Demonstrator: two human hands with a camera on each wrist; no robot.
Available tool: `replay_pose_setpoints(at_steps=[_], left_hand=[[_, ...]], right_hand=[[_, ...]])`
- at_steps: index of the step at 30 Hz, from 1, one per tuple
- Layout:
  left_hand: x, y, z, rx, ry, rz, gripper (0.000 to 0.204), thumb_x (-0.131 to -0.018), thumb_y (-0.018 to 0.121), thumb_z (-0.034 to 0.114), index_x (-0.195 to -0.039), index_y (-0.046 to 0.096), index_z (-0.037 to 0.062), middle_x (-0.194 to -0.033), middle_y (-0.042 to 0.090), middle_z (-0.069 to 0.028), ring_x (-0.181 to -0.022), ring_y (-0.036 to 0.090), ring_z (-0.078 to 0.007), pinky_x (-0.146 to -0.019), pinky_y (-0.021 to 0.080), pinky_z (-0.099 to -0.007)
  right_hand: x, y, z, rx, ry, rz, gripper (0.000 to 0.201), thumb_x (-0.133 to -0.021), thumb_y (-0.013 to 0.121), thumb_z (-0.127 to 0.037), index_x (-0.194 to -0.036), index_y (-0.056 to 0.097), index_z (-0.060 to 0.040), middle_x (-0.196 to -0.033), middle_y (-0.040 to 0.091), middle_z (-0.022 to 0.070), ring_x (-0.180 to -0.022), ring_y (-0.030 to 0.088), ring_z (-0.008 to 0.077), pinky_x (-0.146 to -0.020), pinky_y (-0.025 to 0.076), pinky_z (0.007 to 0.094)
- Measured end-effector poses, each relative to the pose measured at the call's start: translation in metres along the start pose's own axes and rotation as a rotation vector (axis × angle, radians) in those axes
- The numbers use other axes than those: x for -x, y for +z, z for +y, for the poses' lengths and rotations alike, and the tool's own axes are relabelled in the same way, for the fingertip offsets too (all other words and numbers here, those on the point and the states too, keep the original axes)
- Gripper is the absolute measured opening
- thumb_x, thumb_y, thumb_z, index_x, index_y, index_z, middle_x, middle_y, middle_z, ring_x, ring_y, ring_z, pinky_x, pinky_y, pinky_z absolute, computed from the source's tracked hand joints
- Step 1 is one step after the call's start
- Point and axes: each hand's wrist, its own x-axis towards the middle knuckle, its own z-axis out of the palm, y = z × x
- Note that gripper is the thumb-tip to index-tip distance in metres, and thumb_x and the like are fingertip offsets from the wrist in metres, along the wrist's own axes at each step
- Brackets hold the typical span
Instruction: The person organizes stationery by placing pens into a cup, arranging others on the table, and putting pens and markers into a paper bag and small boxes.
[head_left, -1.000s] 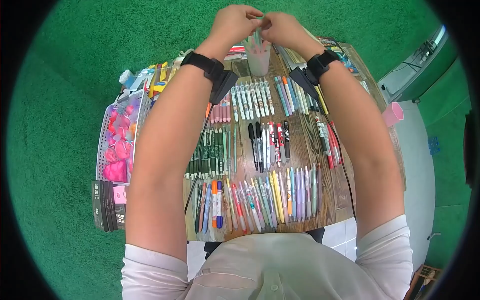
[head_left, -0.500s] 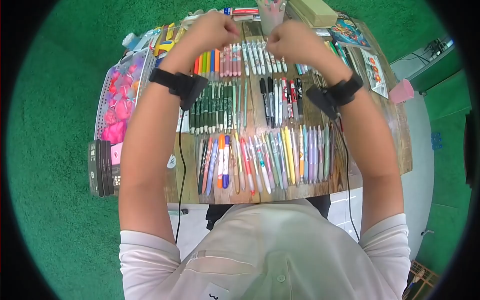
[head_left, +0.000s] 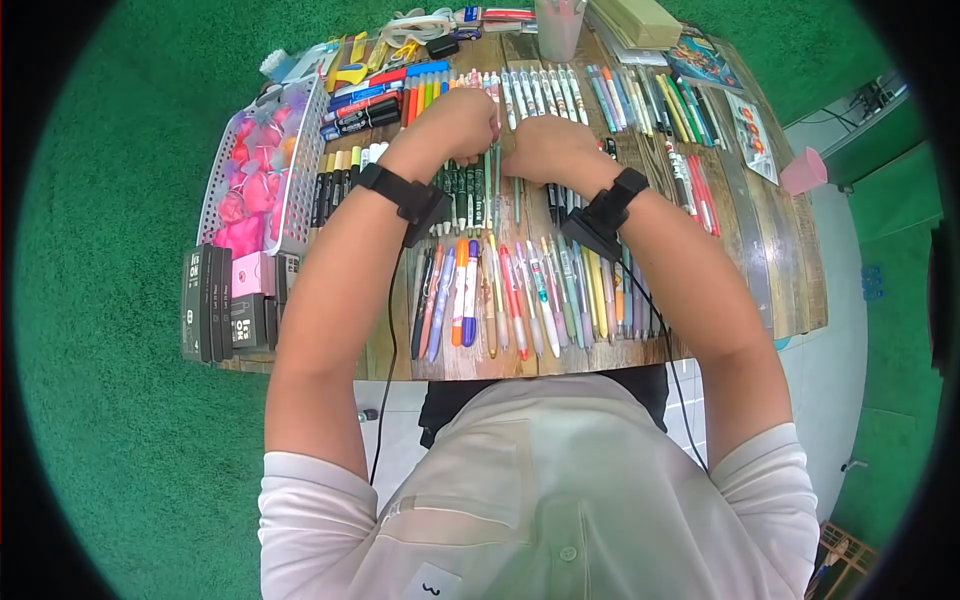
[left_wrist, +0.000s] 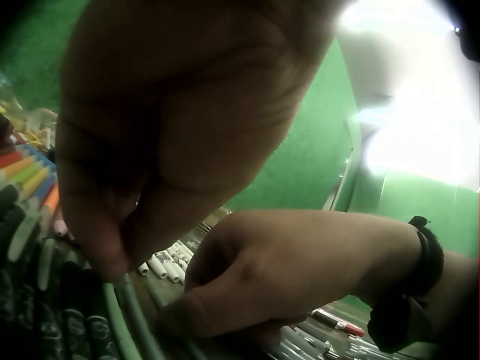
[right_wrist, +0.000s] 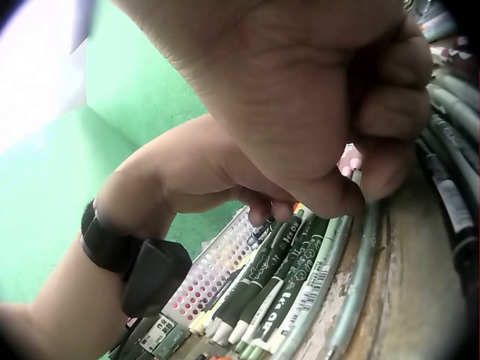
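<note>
My left hand (head_left: 455, 125) is over the row of dark green pens (head_left: 463, 200), fingers bent down near the pen tops. In the left wrist view its fingertips (left_wrist: 111, 264) are close to a pale green pen (left_wrist: 120, 319); whether they grip anything is unclear. Beside it, my right hand (head_left: 550, 150) pinches the upper end of a slim pale green pen (head_left: 518, 198) lying just right of the row. In the right wrist view that pen (right_wrist: 357, 292) runs down from between my thumb and finger.
Rows of coloured pens (head_left: 465, 290) lie nearer my body. A translucent cup (head_left: 560, 35) stands at the far edge. A white basket (head_left: 303, 170) of pink items and dark boxes (head_left: 203, 300) are on the left, a pink cup (head_left: 804, 172) on the right.
Both hands have come back from the translucent cup at the far edge, down to the green pens. My right hand has taken hold of a slim pale green pen there.
</note>
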Motion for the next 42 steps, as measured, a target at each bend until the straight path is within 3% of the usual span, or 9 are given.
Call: replay_pose_setpoints(at_steps=[7,13,16,23,24,29,31,39,42], left_hand=[[0.004,-0.002,0.009,0.077,-0.097,-0.022,0.014,-0.081,0.069,-0.006,-0.095,0.071,-0.0049,-0.078,0.074,-0.0126,-0.064,0.075,-0.0192,-0.058,0.061,-0.0313],[0.001,-0.01,0.007,0.2,-0.009,0.121,0.018,-0.09,0.07,0.006,-0.102,0.072,-0.0074,-0.082,0.075,-0.0137,-0.065,0.075,-0.0184,-0.059,0.062,-0.0313],[-0.004,-0.023,0.016,0.422,0.043,0.176,0.029,-0.095,0.069,0.009,-0.117,0.067,-0.0091,-0.086,0.075,-0.014,-0.068,0.074,-0.0177,-0.062,0.062,-0.0298],[-0.031,-0.077,0.055,0.43,0.296,0.453,0.037,-0.094,0.071,0.007,-0.128,0.063,-0.0042,-0.085,0.073,-0.0101,-0.074,0.073,-0.0166,-0.063,0.061,-0.0291],[-0.045,-0.083,0.059,0.519,0.326,0.5,0.033,-0.092,0.072,0.008,-0.124,0.068,-0.001,-0.087,0.074,-0.0097,-0.077,0.073,-0.0154,-0.065,0.06,-0.0304],[-0.06,-0.138,0.114,0.452,0.453,0.69,0.027,-0.091,0.069,0.01,-0.113,0.072,-0.0051,-0.099,0.077,-0.0194,-0.084,0.076,-0.0245,-0.075,0.06,-0.0356],[-0.073,-0.152,0.125,0.314,0.562,0.762,0.029,-0.091,0.068,0.011,-0.115,0.072,-0.0051,-0.101,0.077,-0.0195,-0.086,0.076,-0.0257,-0.076,0.06,-0.0362],[-0.139,-0.145,0.11,0.302,0.482,0.716,0.029,-0.091,0.067,0.011,-0.117,0.073,-0.0006,-0.104,0.078,-0.0176,-0.089,0.075,-0.0273,-0.079,0.06,-0.0375],[-0.137,-0.132,0.103,0.174,0.329,0.63,0.032,-0.089,0.068,0.01,-0.118,0.073,0.0,-0.104,0.077,-0.0169,-0.088,0.075,-0.0268,-0.079,0.059,-0.0378]], right_hand=[[0.003,0.002,-0.007,-0.004,0.019,0.016,0.035,-0.081,0.067,-0.041,-0.067,0.075,-0.0098,-0.061,0.07,0.0024,-0.069,0.073,0.022,-0.069,0.057,0.0367],[0.001,-0.014,0.008,-0.227,-0.012,0.063,0.04,-0.081,0.067,-0.042,-0.064,0.074,-0.0064,-0.061,0.07,0.006,-0.063,0.071,0.0215,-0.067,0.057,0.0369],[-0.001,-0.034,0.017,-0.512,-0.153,0.173,0.037,-0.081,0.072,-0.035,-0.068,0.071,-0.0009,-0.06,0.068,0.0079,-0.054,0.068,0.0161,-0.054,0.054,0.0305],[-0.013,-0.093,0.049,-0.527,-0.319,0.513,0.028,-0.083,0.071,-0.028,-0.086,0.069,0.0003,-0.071,0.07,0.0082,-0.062,0.069,0.0138,-0.059,0.054,0.0301],[-0.019,-0.106,0.055,-0.478,-0.343,0.607,0.034,-0.079,0.074,-0.033,-0.086,0.072,-0.0008,-0.074,0.074,0.0136,-0.064,0.073,0.0245,-0.067,0.057,0.038],[-0.048,-0.175,0.075,-0.263,-0.307,0.831,0.036,-0.076,0.075,-0.034,-0.097,0.075,-0.0048,-0.081,0.075,0.0145,-0.079,0.074,0.0318,-0.075,0.058,0.0413],[-0.042,-0.196,0.071,-0.282,-0.202,0.879,0.038,-0.084,0.071,-0.032,-0.1,0.073,0.0026,-0.096,0.073,0.027,-0.092,0.071,0.0441,-0.079,0.055,0.0497],[-0.123,-0.187,0.117,-0.262,-0.209,0.805,0.034,-0.083,0.071,-0.027,-0.1,0.073,0.0034,-0.099,0.072,0.0283,-0.093,0.071,0.0431,-0.078,0.056,0.0492],[-0.167,-0.162,0.151,-0.073,-0.351,0.887,0.032,-0.077,0.074,-0.031,-0.095,0.076,-0.0049,-0.081,0.075,0.0137,-0.076,0.073,0.031,-0.073,0.058,0.0403]])
